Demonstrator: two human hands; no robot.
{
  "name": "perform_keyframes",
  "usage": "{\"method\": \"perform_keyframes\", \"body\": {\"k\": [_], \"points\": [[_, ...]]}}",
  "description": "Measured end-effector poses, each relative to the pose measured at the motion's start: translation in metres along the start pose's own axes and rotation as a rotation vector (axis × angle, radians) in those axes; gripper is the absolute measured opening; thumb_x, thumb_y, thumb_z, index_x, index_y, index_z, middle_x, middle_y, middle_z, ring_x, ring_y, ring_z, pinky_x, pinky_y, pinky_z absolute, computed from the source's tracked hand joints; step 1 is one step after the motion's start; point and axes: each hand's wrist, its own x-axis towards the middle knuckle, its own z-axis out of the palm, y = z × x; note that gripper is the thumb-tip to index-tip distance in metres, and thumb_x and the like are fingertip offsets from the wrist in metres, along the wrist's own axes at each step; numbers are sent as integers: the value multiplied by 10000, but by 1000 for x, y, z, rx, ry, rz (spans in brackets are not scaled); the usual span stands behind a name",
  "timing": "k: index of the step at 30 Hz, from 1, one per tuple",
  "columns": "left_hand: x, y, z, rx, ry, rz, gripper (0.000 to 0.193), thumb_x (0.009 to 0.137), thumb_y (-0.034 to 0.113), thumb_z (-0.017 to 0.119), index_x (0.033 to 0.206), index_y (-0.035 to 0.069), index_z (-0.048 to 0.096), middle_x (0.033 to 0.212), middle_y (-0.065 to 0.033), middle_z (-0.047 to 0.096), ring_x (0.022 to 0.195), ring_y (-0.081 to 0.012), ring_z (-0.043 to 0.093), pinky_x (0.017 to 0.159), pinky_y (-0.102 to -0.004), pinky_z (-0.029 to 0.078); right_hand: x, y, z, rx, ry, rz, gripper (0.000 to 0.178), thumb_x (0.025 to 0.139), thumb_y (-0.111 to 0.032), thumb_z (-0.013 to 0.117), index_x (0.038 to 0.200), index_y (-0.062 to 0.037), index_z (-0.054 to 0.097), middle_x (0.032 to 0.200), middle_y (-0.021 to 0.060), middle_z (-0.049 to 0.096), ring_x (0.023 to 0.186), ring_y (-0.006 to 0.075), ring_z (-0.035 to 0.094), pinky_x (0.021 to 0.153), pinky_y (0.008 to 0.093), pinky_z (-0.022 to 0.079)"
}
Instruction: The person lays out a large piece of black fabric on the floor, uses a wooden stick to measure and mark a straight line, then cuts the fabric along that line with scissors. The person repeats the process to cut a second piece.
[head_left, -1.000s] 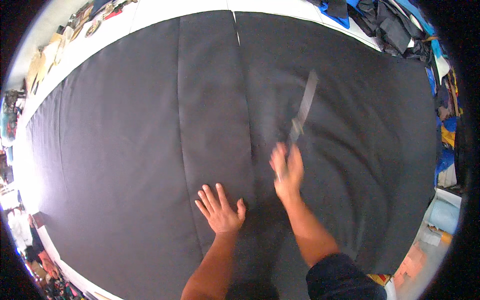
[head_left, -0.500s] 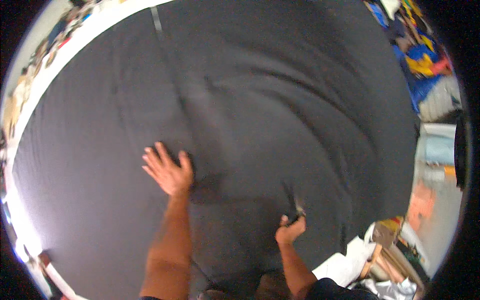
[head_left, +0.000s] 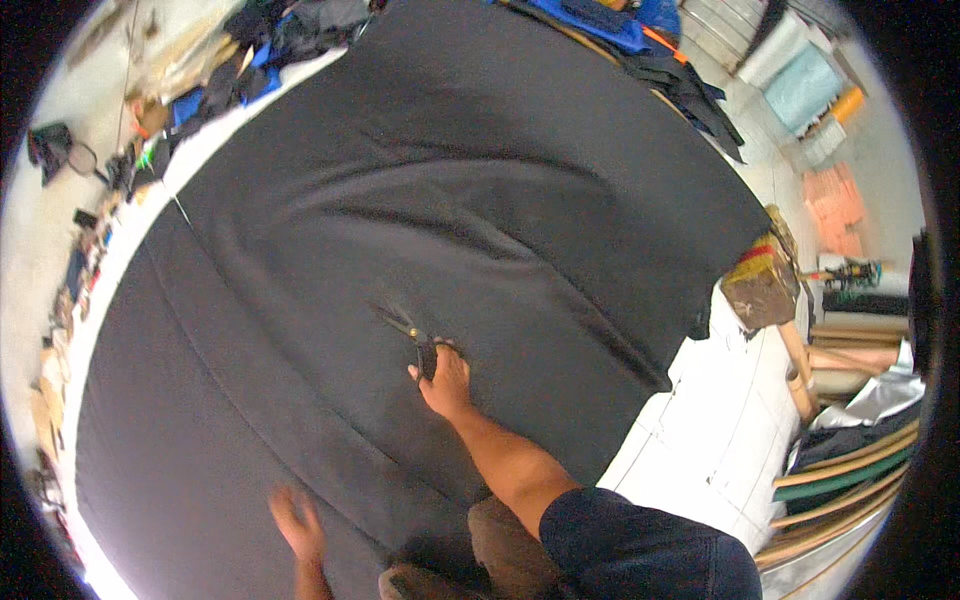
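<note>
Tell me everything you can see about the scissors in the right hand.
The scissors are a dark pair with long, slim blades that look like metal and dark handle loops. The blades stand open in a narrow V, pointing up and to the left, away from the person. They lie low on the black fabric spread over the table. The right hand grips the handles, with fingers through the loops. Nothing else touches them.
</note>
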Motion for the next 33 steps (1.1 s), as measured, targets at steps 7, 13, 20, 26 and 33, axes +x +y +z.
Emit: {"method": "perform_keyframes", "body": {"k": [7,13,20,26,33], "points": [[-376,47,-133,-93,173,-667,459,956,292,681,1202,-91,619,1180,-296,626,1068,-387,620,957,-472,500,-122,82,-197,11,-253,282,456,914,-428,699,1038,-7,575,979,216,671,911,434,655,830,522,486],[-390,123,-145,-59,286,-514,440,962,288,675,1173,-95,629,1149,-269,642,1049,-342,620,939,-440,503,-329,226,-347,-109,-288,669,526,898,-349,701,1197,46,523,1139,292,609,1083,470,611,923,564,478],[-377,187,-161,-438,262,-505,497,954,310,678,1228,-96,596,1210,-238,648,1038,-333,636,963,-421,483,-454,298,-370,-300,-395,996,477,897,-326,663,1186,50,612,1195,264,642,1132,405,642,927,486,540],[-407,164,-162,135,171,-355,415,952,199,593,1302,-21,570,1380,-232,534,1297,-419,485,1126,-483,346,-338,195,-362,-504,-1049,174,369,957,-303,553,1208,-48,643,1084,194,696,1039,347,687,897,480,547],[-381,209,-157,-190,-18,-179,381,831,174,676,1169,5,625,1224,-227,586,1158,-400,549,1030,-494,400,-314,118,-240,-306,-240,-699,509,991,-468,529,1298,-69,605,1237,285,605,1191,380,585,1007,513,445]]}}
